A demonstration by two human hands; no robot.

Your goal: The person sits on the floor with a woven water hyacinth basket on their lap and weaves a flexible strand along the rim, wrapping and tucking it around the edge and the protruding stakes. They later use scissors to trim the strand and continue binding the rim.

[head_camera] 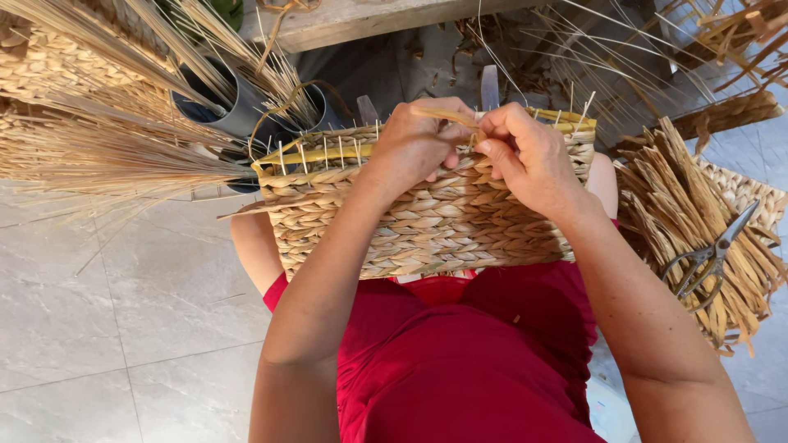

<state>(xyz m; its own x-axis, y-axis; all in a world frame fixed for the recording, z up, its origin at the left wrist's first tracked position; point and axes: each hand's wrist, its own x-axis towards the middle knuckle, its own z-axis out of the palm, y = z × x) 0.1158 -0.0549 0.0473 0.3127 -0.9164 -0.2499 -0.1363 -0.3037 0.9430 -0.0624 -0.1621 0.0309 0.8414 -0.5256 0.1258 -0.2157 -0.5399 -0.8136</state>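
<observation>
- Right hand: grip pinched shut on a flat straw strand at the top rim of the woven basket; thumb and forefinger press it just above the weave.
- Left hand: grip closed on the same strand right beside the right hand, fingers curled over the rim, knuckles touching the basket wall.
- Basket lies across my lap on the red skirt, rim turned away from me; thin pale stakes stick up along its far edge, a yellow band running under them.
- Scissors rest well apart to the right, on a bundle of cut straw lying on the floor.
- Left of the basket: loose sheaf of dry stalks over the grey tiled floor, dark tubes behind it.
</observation>
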